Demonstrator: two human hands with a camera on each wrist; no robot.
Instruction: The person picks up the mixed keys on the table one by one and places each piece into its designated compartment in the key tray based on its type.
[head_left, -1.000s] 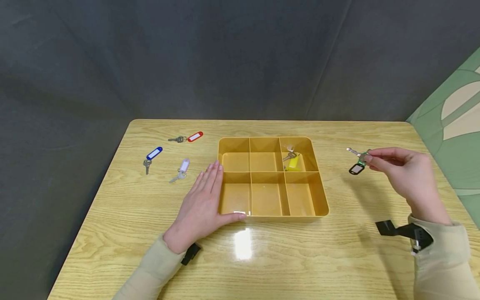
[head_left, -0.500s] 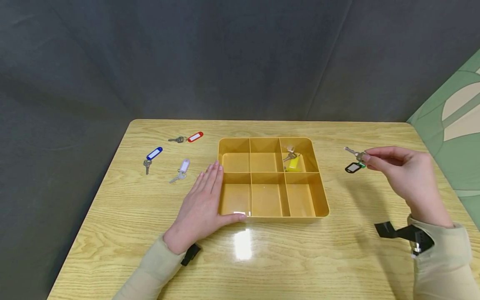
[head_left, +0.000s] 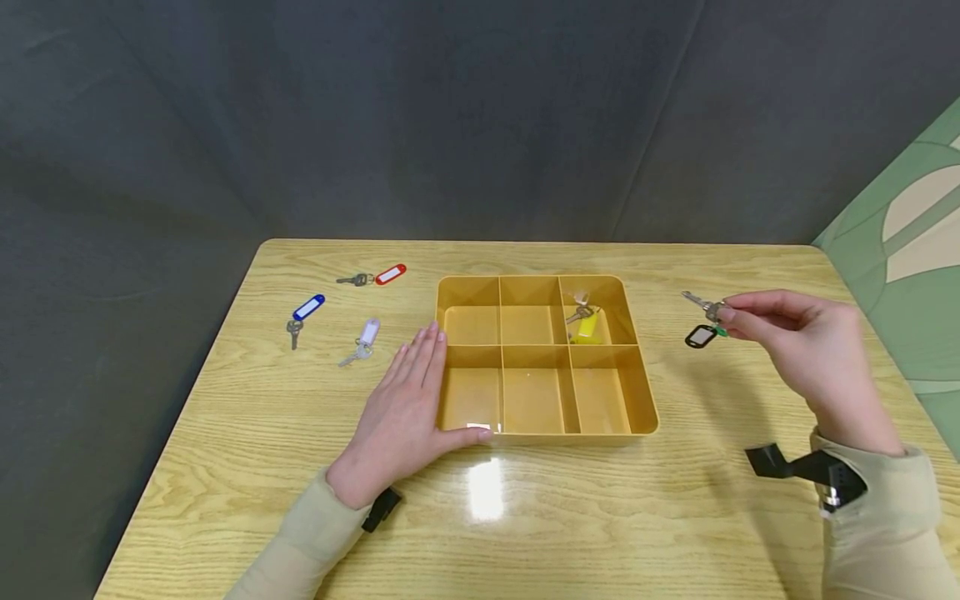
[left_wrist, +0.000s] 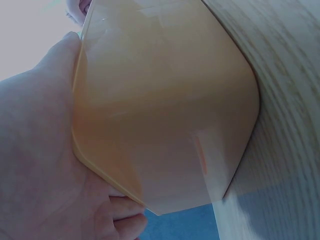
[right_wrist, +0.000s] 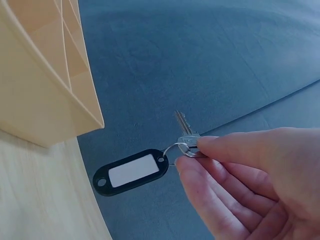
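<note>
One wooden table (head_left: 585, 525), serving as base for all items below. On it, one yellow six-compartment tray (head_left: 570, 438). Likely fault: sliding or twisting under a knock to the right wall, from lack of any bracing on that side.

Left hand (head_left: 401, 408): fingers straight along the left wall, thumb at the near rim, touching but clasping nothing. Probable weakness: little check on a sideways push (pressure not readable).

Right hand (head_left: 813, 342): in the air to the right of the tray, near but apart from it. Thumb and fingertips clamped on the head of one held key (right_wrist: 187, 140). Firmness of the pinch: cannot tell. Foreseeable fault: rotation or slip, from so narrow a hold on smooth metal.

Loose sets: yellow-tagged key (head_left: 581, 312) in the far right compartment, liable to tangle with anything dropped on top. Left of the tray, red-tagged key (head_left: 360, 279), blue-tagged key (head_left: 295, 328) and pale-tagged key (head_left: 363, 350), the last exposed to a stray brush of the left hand.

Black tag (right_wrist: 131, 172): free of the fingers, prone to swinging, and to snagging on the rim in case of too low a pass.

Smallest, at the fingertips, green piece (head_left: 722, 331): mostly hidden, unidentified, possibly first to fall.
</note>
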